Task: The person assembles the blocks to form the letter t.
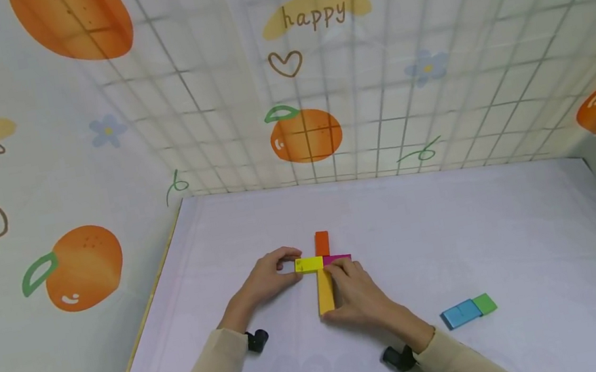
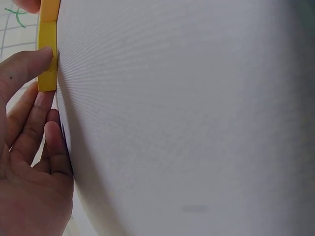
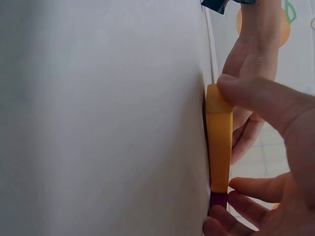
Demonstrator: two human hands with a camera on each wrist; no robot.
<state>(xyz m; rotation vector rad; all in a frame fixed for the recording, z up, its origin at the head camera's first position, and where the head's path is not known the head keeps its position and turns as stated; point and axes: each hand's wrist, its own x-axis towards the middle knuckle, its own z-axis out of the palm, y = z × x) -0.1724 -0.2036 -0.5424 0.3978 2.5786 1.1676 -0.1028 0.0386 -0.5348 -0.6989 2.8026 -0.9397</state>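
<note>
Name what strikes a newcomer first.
Probably the big printed oranges on the patterned backdrop. Below, the left hand grips a yellow rectangular block and the right hand a longer amber block, in a cross with an orange block and magenta block. Rightward lie a flat blue block and green block.

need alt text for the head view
A person's left hand pinches a yellow block and right hand grips an amber block; these, an orange block and a magenta block form a rough cross. A blue block and green block lie at right.
</note>
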